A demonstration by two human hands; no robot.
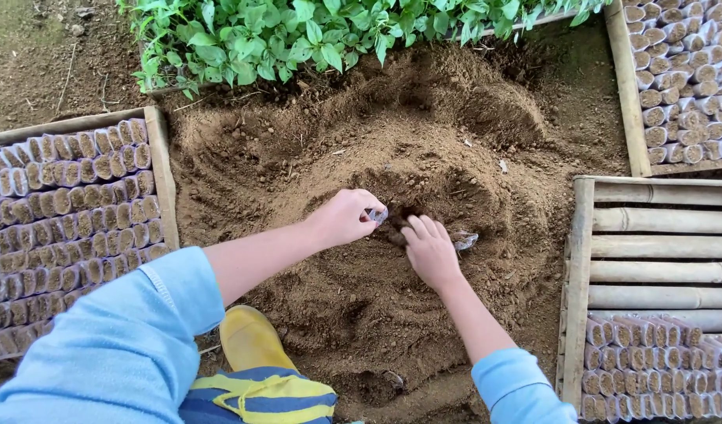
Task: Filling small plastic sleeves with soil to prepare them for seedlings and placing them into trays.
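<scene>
Blue sleeves (118, 345) fill the bottom of the head view, and between them a yellow boot (249, 339) pokes out above blue and yellow striped cloth. From the sleeves both bare forearms reach out over a wide heap of loose brown soil (392, 157).

At the middle of the heap the left hand (344, 218) is curled shut, pinching a small clear plastic bag (377, 214) by its mouth between thumb and fingers. Just beside it the right hand (430, 251) lies palm down with its fingers bent into the soil, cupped over the dirt; whether it grips anything I cannot tell. Another bit of clear plastic (466, 240) lies on the soil, touching the right hand's far side.

On the left, a wooden-framed tray (161, 177) holds tight rows of small soil-filled bags (71, 220), packed side by side. On the right, a bamboo-slat frame (655, 247) is bare across its upper slats, while its near end carries a few rows of filled bags (651, 365). In the top right corner another wooden frame (624, 86) is packed full of such bags (687, 78). Green leafy seedlings (314, 35) stand along the top edge, beyond the heap.
</scene>
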